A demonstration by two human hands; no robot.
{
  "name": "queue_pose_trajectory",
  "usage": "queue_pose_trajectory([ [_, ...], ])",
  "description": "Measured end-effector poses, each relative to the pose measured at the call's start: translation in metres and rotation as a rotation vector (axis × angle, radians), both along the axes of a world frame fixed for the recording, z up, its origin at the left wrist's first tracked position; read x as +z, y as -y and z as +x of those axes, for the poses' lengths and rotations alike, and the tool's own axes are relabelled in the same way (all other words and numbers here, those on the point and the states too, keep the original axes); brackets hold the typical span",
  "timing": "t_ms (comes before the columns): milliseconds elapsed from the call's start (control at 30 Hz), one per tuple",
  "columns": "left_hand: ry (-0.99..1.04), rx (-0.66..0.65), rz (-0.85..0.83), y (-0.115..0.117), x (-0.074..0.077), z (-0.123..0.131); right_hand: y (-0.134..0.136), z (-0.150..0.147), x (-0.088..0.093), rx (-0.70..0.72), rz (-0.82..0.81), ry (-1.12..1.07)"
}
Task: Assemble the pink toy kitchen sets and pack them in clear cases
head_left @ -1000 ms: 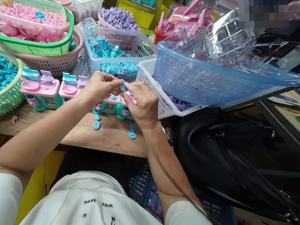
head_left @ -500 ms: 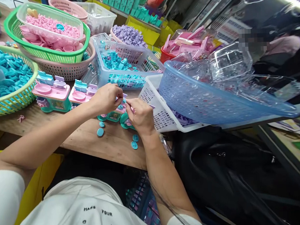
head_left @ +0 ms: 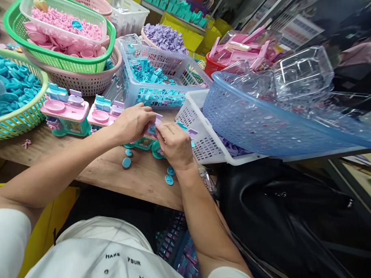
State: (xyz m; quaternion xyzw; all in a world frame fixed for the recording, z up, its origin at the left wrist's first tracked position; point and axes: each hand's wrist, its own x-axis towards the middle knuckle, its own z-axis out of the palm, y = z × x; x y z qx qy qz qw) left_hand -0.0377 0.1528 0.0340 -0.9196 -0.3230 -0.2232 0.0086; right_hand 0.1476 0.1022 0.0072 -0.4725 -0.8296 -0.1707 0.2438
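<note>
My left hand (head_left: 136, 123) and my right hand (head_left: 174, 144) meet over a row of small toy kitchen sets, fingertips pinched almost together. Whatever sits between the fingers is too small and hidden to name. Beneath them is a pink and teal toy kitchen (head_left: 143, 143), mostly covered by the hands. Another toy kitchen (head_left: 101, 114) stands left of my left hand, and a further toy kitchen (head_left: 67, 112) is beside it. Blue-green discs lie on the wooden table: a larger disc (head_left: 126, 162) on the left, and another disc (head_left: 169, 179) near my right wrist.
Left stands a yellow-green basket (head_left: 26, 124) of teal parts. Behind are a green basket (head_left: 76, 66) of pink parts and a clear blue basket (head_left: 159, 93) of teal pieces. To the right, a blue basket (head_left: 248, 116) of clear plastic shells rests over a white basket (head_left: 193, 132).
The view has shifted slightly, so the table things appear a little further right. Both hands stay pinched together over the toy kitchens; the teal bit seen between the fingertips is no longer visible.
</note>
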Motion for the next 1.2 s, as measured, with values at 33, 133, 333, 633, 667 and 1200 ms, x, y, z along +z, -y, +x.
queue_pose_trajectory([
  [33,-0.017,-0.008,0.008,0.000,-0.001,0.000,0.001,0.000,0.000,0.015,0.004,0.014],
  [133,-0.021,-0.028,0.020,0.001,-0.003,-0.001,0.002,0.003,0.000,0.038,0.045,0.015],
  [333,0.025,-0.024,0.048,0.000,-0.005,-0.001,-0.001,0.008,-0.005,-0.015,0.091,-0.027],
  [633,-0.109,-0.038,0.073,0.002,-0.011,0.003,0.007,0.001,-0.001,0.016,0.062,0.067],
  [667,-0.143,-0.034,0.057,0.007,-0.010,0.004,0.010,-0.001,-0.002,0.013,0.064,0.064],
  [1200,-0.118,0.203,0.012,0.056,0.020,-0.055,0.021,-0.077,0.030,-0.070,0.011,0.111],
])
